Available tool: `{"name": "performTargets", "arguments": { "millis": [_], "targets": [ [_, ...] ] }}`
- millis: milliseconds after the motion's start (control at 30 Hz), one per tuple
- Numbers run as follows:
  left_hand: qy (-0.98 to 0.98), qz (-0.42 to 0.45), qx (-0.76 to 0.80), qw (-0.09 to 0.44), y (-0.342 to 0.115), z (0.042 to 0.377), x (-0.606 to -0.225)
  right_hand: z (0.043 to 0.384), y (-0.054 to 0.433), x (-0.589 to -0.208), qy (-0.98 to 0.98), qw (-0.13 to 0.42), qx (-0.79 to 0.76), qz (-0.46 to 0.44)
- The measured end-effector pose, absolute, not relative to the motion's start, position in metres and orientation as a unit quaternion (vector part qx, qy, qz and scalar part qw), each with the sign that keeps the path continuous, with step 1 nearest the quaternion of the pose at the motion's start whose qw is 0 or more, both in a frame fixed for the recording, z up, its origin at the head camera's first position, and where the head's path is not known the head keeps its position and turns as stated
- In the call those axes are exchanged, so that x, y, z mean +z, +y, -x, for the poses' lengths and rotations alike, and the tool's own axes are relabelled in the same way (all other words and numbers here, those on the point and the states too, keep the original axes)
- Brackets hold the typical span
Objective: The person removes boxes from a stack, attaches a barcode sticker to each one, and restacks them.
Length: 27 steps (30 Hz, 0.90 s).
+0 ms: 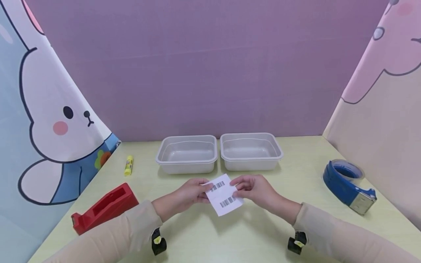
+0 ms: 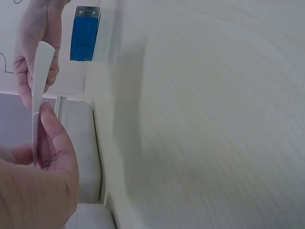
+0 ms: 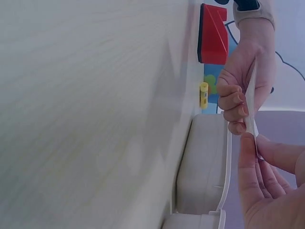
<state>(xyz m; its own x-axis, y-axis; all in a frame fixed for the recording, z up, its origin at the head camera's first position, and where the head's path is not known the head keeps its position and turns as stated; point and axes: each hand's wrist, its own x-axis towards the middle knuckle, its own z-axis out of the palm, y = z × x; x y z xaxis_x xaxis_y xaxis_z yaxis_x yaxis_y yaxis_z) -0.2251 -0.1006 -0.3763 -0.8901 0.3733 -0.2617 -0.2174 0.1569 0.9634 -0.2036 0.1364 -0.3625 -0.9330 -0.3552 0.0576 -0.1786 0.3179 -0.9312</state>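
Between both hands, raised over the table, is a white paper sheet (image 1: 221, 193) printed with two barcodes. My left hand (image 1: 190, 190) pinches its left edge, thumb on top and fingers beneath. On the opposite edge, my right hand (image 1: 253, 188) pinches the paper between thumb and fingers, partly covering a barcode. Seen edge-on in the left wrist view, the paper (image 2: 43, 67) looks thin and slightly bowed. The right wrist view shows the paper (image 3: 251, 100) running from one hand to the other.
Two pale plastic tubs (image 1: 187, 168) (image 1: 251, 165) stand side by side behind the hands. A yellow glue stick (image 1: 128, 165) and a red tape dispenser (image 1: 105, 208) lie on the left. At the right is a blue tape gun (image 1: 342, 188) with a roll of tape. Fabric walls (image 1: 210, 73) enclose the table.
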Motion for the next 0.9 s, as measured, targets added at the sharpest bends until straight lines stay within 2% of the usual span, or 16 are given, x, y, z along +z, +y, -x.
{"name": "performTargets", "arguments": {
  "millis": [500, 900],
  "targets": [
    [0.748, -0.047, 0.637, 0.181, -0.1009, 0.2222, -0.3764, 0.2033, 0.1391, -0.3626, 0.847, 0.012, -0.510, 0.149],
    [0.777, -0.039, 0.608, 0.158, -0.1016, 0.2228, -0.3792, 0.2033, 0.1403, -0.3601, 0.843, 0.016, -0.519, 0.139]
  ]
}}
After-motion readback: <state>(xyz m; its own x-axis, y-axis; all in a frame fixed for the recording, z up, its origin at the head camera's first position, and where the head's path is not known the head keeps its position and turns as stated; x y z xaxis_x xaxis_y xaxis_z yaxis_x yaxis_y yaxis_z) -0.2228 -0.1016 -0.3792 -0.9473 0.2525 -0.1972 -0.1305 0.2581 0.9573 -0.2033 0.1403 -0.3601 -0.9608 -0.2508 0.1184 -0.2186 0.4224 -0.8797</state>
